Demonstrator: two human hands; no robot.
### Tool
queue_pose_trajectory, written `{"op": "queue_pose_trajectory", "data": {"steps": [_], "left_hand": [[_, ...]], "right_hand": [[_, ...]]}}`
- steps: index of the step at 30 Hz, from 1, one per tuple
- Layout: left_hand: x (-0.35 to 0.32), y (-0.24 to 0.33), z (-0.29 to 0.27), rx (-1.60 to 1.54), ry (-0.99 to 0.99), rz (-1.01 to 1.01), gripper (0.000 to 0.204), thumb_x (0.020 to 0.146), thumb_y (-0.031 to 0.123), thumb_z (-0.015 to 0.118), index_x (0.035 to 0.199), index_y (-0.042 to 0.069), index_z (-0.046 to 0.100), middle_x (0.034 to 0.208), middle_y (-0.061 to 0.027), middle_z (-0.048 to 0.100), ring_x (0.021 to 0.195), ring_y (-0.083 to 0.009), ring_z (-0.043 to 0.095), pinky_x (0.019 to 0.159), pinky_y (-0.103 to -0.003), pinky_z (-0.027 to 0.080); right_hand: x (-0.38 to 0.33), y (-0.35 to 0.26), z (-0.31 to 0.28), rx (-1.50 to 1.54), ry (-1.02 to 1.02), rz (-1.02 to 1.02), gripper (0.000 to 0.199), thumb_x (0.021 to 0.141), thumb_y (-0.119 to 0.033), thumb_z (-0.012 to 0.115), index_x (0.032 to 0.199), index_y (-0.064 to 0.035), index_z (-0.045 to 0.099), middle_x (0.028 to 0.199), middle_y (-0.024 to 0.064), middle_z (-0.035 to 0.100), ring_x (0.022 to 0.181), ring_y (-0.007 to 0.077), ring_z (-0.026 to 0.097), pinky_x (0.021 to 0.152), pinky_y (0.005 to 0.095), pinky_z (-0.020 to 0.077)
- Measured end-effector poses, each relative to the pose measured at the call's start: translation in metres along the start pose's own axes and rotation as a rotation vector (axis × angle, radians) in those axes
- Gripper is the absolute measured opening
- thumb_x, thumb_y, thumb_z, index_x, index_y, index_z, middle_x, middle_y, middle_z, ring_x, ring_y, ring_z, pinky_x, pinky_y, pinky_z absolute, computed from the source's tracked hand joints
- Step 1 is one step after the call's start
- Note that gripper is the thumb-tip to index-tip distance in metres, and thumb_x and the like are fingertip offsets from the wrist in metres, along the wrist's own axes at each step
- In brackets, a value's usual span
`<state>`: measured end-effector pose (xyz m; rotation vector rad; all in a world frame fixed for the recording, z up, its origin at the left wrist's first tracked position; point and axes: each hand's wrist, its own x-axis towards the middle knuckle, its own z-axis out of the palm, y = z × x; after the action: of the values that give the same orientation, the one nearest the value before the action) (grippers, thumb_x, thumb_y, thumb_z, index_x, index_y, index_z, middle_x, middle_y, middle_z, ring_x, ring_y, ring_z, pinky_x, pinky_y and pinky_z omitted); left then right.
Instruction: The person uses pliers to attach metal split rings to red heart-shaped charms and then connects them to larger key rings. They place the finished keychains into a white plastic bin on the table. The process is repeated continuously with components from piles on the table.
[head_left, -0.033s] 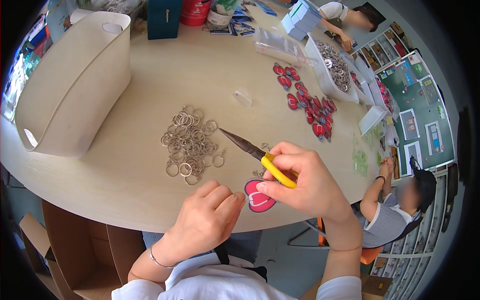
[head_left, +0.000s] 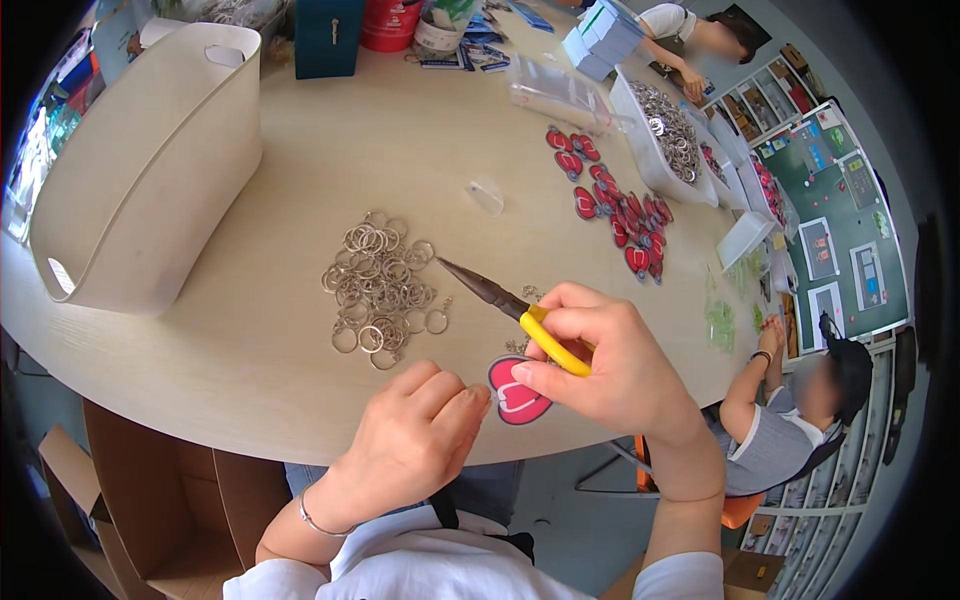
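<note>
My right hand (head_left: 610, 365) is closed around needle-nose pliers (head_left: 490, 292) with dark jaws and yellow handles. Their tip points up and left, at the edge of a pile of metal key rings (head_left: 375, 285). Below the pliers is a red flip-flop-shaped charm (head_left: 520, 397) with a white strap pattern; my right thumb overlaps its upper edge. My left hand (head_left: 415, 425) is curled shut at the charm's left side, and whatever its fingers hold is hidden. Small metal links (head_left: 518, 347) lie partly behind my right hand.
More red charms (head_left: 630, 215) lie at the right. Beyond them stands a white bin of metal rings (head_left: 665, 135). A large cream tub (head_left: 150, 170) takes up the left. A clear plastic scrap (head_left: 486, 196) lies mid-table. Two other people sit at the right and far right.
</note>
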<state>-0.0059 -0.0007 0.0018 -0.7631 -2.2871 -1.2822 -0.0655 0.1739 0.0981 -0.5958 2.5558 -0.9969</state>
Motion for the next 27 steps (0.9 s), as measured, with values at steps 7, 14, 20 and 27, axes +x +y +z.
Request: {"op": "queue_pose_trajectory", "data": {"steps": [7,14,20,27], "left_hand": [[-0.004,-0.002,-0.001,0.012,0.084,-0.027,0.023,0.066,-0.006,0.067,0.087,-0.001,0.061,0.065,-0.0066,0.046,0.056,-0.0221,0.045,0.049,-0.032,0.04],[-0.002,-0.009,-0.016,-0.118,0.108,-0.063,0.02,0.068,-0.006,0.066,0.087,-0.001,0.061,0.066,-0.0069,0.048,0.058,-0.0233,0.047,0.05,-0.032,0.04],[0.003,-0.015,-0.028,-0.14,0.03,-0.004,0.018,0.069,-0.003,0.068,0.086,0.001,0.063,0.066,-0.0063,0.048,0.06,-0.0223,0.047,0.05,-0.032,0.04],[0.005,-0.015,-0.031,-0.145,-0.012,0.018,0.02,0.067,-0.003,0.068,0.086,0.002,0.063,0.066,-0.0052,0.047,0.06,-0.0207,0.047,0.049,-0.031,0.04]], "right_hand": [[0.004,0.001,0.001,-0.128,-0.039,0.002,0.026,0.075,-0.019,0.074,0.077,0.0031,0.06,0.074,0.0105,0.053,0.057,0.0232,0.049,0.053,0.0335,0.0398],[-0.016,0.024,0.0,-0.093,0.008,-0.175,0.032,0.075,-0.028,0.074,0.078,0.0001,0.061,0.086,0.0106,0.054,0.066,0.0254,0.05,0.059,0.0323,0.0427],[-0.031,0.019,-0.016,-0.459,-0.01,-0.502,0.024,0.069,-0.026,0.076,0.072,-0.0069,0.061,0.092,0.0069,0.055,0.072,0.0228,0.052,0.062,0.0336,0.0426],[-0.034,0.01,-0.02,-0.596,-0.01,-0.561,0.021,0.066,-0.023,0.076,0.07,-0.0094,0.061,0.093,0.0048,0.055,0.072,0.0205,0.051,0.061,0.0329,0.0414]]}}
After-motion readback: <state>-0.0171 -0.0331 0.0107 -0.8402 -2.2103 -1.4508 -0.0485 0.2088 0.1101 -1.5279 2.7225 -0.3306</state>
